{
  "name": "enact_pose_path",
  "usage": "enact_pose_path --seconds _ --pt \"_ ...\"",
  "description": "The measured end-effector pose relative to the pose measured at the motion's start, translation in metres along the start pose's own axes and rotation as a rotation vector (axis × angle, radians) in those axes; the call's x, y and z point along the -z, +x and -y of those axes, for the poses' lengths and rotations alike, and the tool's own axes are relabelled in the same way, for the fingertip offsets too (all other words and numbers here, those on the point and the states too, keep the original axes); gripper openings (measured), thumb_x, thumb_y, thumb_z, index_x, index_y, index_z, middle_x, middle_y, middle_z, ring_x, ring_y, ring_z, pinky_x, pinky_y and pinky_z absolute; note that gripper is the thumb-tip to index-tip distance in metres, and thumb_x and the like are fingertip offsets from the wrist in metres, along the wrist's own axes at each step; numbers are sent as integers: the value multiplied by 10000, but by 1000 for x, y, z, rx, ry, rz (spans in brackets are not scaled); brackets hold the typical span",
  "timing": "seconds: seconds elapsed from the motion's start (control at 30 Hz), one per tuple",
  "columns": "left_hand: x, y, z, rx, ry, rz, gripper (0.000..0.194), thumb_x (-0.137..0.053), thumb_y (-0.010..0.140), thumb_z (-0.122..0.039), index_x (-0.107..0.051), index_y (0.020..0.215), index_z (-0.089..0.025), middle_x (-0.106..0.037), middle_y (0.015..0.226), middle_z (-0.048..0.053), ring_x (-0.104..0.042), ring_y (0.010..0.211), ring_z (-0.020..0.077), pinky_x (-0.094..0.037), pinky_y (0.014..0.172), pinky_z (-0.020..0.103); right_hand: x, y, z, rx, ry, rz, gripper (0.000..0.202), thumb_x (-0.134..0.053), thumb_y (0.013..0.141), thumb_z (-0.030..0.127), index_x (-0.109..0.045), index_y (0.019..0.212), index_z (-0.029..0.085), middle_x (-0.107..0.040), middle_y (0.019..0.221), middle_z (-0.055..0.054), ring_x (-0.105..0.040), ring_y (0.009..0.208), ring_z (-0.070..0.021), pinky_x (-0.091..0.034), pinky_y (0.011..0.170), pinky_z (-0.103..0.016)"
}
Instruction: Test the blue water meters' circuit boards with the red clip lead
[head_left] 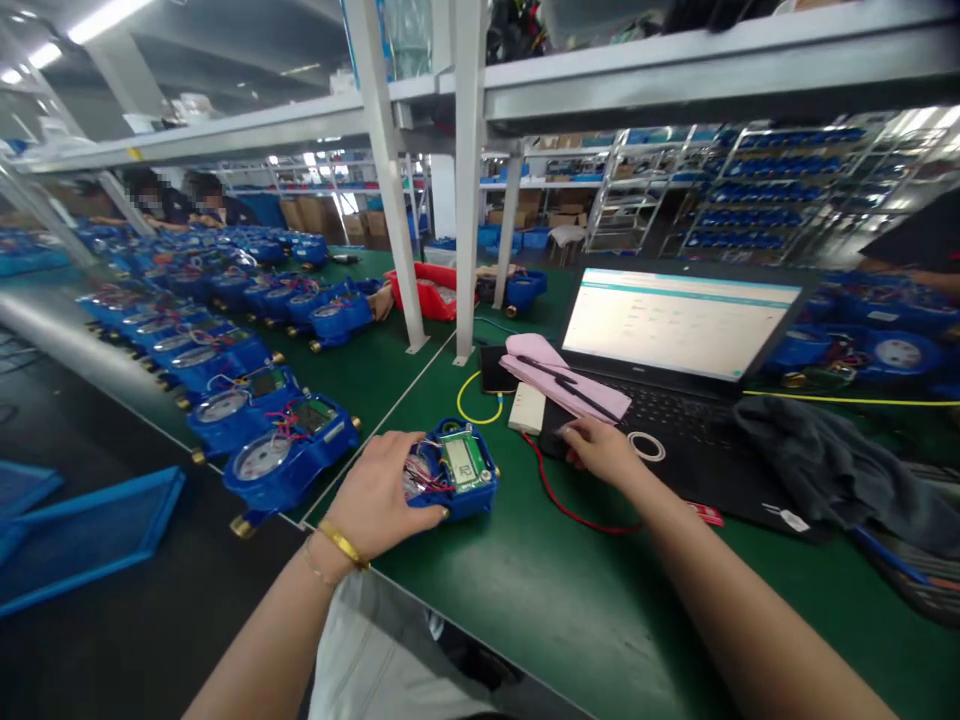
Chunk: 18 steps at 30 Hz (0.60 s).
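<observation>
My left hand [382,495] is wrapped round a blue water meter [480,495] near the front edge of the green bench. The meter's top is uncovered, with red and white wires and a green circuit board [466,462] with a small display. My right hand [600,450] is at the left front corner of the open laptop [679,325], fingers pinched together. What they hold, if anything, is hidden. Close to it are a white box [527,408] with a red cable [559,505], a pink cloth [581,390] with dark pens on it, and a white ring [646,447].
Rows of blue meters [274,460] cover the bench at left. A red bin [435,290] stands behind the white shelf posts [466,200]. Dark grey cloth [832,470] lies over the laptop's right side. Blue trays [97,535] are at lower left. People work in the background.
</observation>
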<state>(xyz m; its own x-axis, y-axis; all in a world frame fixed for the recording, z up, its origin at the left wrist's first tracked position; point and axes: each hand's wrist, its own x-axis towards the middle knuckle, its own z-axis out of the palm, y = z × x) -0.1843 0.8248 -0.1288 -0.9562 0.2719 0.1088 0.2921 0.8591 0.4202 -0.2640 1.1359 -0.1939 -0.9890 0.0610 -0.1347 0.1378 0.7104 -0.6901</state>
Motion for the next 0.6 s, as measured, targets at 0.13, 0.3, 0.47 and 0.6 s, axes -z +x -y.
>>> enact_pose_path --seconds 0.13,0.3,0.47,0.6 --pt "-6 -17 -19 -103 -101 0 717 -719 577 -333 -461 1218 -142 -545 1158 123 -512 1061 294 -456 949 497 5 -20 10 117 107 -54 203 -492 822 352 -591 857 179 -646 663 -26 -608 601 -154 -470 638 -298" --pt "-10 -16 -24 -207 -105 -2 710 -734 602 -344 -448 1220 -147 -549 1151 136 -532 1050 314 -496 894 535 16 -59 41 313 427 -39 263 -580 750 419 -419 796 217 -639 772 -5 -629 716 -136 -516 676 -277" --pt "-11 -12 -17 -231 -76 -16 750 -757 591 -356 -422 1239 -182 -546 1169 146 -544 1063 337 -511 875 570 23 -81 64 383 915 121 357 -725 717 235 -378 795 209 -699 727 25 -670 691 -97 -514 620 -193" --pt "-10 -13 -13 -233 -59 8 815 -765 591 -374 -384 1283 -174 -532 1217 170 -548 1090 349 -514 882 575 26 -86 67 359 941 223 307 -728 728 179 -539 970 175 -718 762 8 -682 747 -85 -530 682 -175"
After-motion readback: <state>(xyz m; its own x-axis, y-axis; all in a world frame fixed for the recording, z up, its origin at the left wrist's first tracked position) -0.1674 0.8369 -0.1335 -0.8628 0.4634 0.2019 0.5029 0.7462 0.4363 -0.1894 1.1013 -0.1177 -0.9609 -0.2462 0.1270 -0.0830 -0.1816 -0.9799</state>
